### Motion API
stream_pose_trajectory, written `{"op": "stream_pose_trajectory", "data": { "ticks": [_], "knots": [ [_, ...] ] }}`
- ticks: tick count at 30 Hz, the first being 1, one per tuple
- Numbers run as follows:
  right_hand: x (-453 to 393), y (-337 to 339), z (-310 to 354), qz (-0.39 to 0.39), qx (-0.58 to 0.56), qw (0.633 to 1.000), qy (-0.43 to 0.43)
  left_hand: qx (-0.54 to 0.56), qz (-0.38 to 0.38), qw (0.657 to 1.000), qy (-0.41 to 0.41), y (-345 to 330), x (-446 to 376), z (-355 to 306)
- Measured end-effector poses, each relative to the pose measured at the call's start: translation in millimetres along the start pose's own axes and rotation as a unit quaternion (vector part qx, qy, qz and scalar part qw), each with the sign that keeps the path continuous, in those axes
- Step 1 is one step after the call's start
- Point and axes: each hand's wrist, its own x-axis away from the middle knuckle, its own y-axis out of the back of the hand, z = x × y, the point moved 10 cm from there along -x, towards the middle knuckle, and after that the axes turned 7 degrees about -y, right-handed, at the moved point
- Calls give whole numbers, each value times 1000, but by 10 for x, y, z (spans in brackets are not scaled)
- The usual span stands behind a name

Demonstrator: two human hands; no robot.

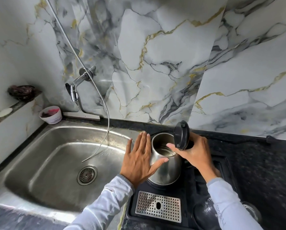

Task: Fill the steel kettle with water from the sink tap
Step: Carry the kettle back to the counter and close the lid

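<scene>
The steel kettle stands on a black base at the sink's right side, its black lid flipped up and its mouth open. My left hand lies flat against the kettle's left flank, fingers spread. My right hand grips the kettle's handle on the right, thumb over the rim. The chrome wall tap sticks out over the back left of the steel sink; no water runs from it.
A thin hose hangs from the wall into the basin, near the drain. A white tub sits at the sink's back left corner. A perforated steel drip tray lies in front of the kettle on the black counter.
</scene>
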Motion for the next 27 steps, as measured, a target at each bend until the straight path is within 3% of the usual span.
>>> {"op": "stream_pose_trajectory", "data": {
  "ticks": [5,8,18,27],
  "knots": [
    [32,-53,27,162,57,985,8,12,3,1000,1,17,-6,18],
    [94,-16,72,199,53,978,14,35,-10,999,-1,90,-8,51],
    [80,-349,353,219,253,942,21,77,-60,992,-86,500,-123,-3],
    [164,-371,299,183,308,934,6,27,-26,993,-112,311,-145,-134]
  ]
}}
